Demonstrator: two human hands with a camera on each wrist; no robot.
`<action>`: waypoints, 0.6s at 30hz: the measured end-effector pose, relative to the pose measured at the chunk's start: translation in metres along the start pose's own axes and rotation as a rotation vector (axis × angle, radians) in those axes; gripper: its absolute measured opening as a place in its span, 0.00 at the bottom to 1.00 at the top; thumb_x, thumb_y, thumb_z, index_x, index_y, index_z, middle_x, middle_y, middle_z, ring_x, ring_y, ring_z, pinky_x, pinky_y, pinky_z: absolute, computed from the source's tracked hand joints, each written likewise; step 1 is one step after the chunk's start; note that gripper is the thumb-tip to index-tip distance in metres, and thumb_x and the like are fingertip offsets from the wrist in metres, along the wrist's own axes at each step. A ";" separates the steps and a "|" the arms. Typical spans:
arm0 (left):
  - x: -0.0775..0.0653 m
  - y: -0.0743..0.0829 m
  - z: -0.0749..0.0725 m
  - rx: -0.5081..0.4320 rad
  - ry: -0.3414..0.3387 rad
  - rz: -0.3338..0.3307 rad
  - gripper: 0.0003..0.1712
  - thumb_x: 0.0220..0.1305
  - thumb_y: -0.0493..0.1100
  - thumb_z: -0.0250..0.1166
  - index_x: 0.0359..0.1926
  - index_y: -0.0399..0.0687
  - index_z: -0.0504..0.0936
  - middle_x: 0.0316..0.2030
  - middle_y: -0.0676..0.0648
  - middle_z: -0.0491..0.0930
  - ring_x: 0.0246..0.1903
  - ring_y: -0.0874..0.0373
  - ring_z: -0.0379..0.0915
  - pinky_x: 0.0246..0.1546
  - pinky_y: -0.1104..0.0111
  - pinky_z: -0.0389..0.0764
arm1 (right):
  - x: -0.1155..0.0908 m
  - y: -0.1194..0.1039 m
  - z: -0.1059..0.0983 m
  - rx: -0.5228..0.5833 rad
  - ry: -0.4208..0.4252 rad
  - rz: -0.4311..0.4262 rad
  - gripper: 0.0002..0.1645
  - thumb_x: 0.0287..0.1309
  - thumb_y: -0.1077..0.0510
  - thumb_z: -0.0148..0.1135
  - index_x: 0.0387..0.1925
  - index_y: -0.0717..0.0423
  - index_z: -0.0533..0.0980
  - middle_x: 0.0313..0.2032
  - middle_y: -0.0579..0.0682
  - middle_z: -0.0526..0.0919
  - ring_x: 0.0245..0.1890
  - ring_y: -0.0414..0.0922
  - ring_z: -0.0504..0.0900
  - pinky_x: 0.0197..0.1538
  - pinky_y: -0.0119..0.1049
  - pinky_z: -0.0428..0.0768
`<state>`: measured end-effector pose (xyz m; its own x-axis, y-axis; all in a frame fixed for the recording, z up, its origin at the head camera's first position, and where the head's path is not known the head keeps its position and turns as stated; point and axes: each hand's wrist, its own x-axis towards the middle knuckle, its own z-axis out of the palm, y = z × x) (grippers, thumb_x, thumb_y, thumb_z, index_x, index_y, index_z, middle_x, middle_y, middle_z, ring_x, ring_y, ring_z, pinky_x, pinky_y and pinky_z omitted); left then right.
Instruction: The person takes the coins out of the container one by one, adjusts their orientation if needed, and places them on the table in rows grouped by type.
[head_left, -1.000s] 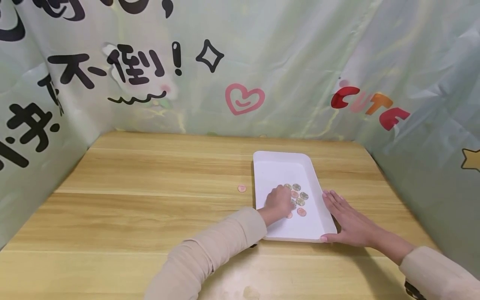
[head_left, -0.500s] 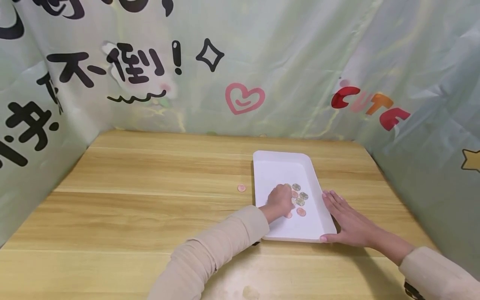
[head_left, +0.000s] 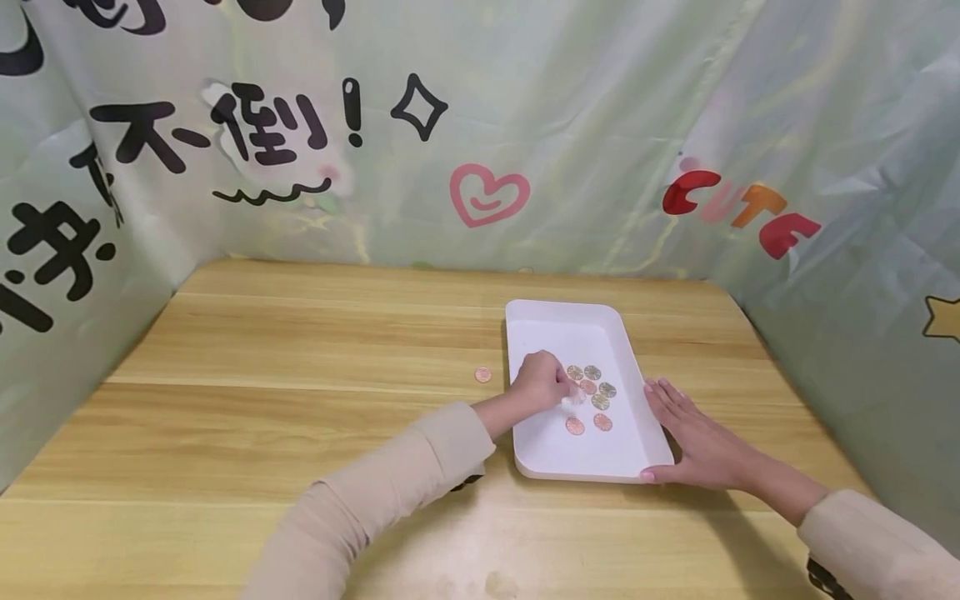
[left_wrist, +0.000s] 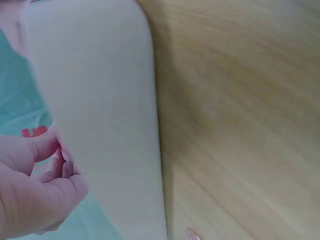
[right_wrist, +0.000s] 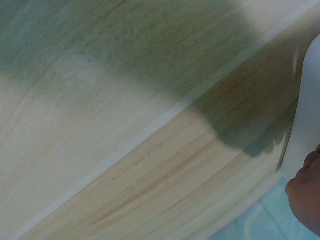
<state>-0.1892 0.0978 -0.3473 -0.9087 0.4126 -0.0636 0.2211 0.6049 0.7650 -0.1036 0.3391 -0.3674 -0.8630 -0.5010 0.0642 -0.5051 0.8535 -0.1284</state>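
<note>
Coins (head_left: 588, 387) are seen from the head in a white tray (head_left: 555, 333), one blurred coin (head_left: 577, 397) pinched by the left hand (head_left: 542, 379); the tray's edge is touched by the widespread right hand (head_left: 701, 446). From the left wrist, close-set fingertips (left_wrist: 46, 143) are shown; from the right, shadowed tabletop (right_wrist: 125, 115).

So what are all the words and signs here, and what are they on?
"不倒!": black, on the cloth behind the table.
"CUTE": coloured, on the cloth's right side.
Other black characters, top and left: cut off or creased, unreadable.
Coins in the white tray, lone coin outside: any markings too small to read.
</note>
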 end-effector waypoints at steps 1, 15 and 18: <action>-0.001 -0.001 -0.003 -0.026 0.008 0.016 0.08 0.57 0.35 0.64 0.23 0.35 0.84 0.25 0.43 0.84 0.15 0.66 0.64 0.14 0.81 0.63 | 0.000 0.000 0.000 0.005 -0.001 0.002 0.69 0.41 0.29 0.64 0.68 0.70 0.46 0.64 0.74 0.57 0.71 0.34 0.28 0.62 0.12 0.25; -0.021 -0.023 -0.042 -0.257 0.079 0.018 0.09 0.59 0.37 0.63 0.29 0.32 0.82 0.29 0.36 0.83 0.30 0.44 0.81 0.19 0.79 0.71 | 0.001 -0.002 -0.004 0.074 -0.036 0.058 0.69 0.40 0.31 0.66 0.68 0.72 0.46 0.66 0.73 0.54 0.73 0.54 0.40 0.60 0.11 0.25; -0.028 -0.033 -0.050 -0.271 0.102 -0.004 0.09 0.59 0.36 0.63 0.29 0.31 0.82 0.28 0.35 0.83 0.29 0.44 0.80 0.18 0.79 0.70 | 0.001 -0.002 -0.003 0.115 -0.051 0.078 0.69 0.40 0.32 0.67 0.68 0.72 0.46 0.67 0.73 0.52 0.72 0.56 0.41 0.58 0.09 0.25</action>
<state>-0.1886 0.0317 -0.3390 -0.9434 0.3314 -0.0121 0.1276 0.3965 0.9091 -0.1033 0.3371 -0.3638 -0.8965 -0.4431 -0.0001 -0.4297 0.8694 -0.2440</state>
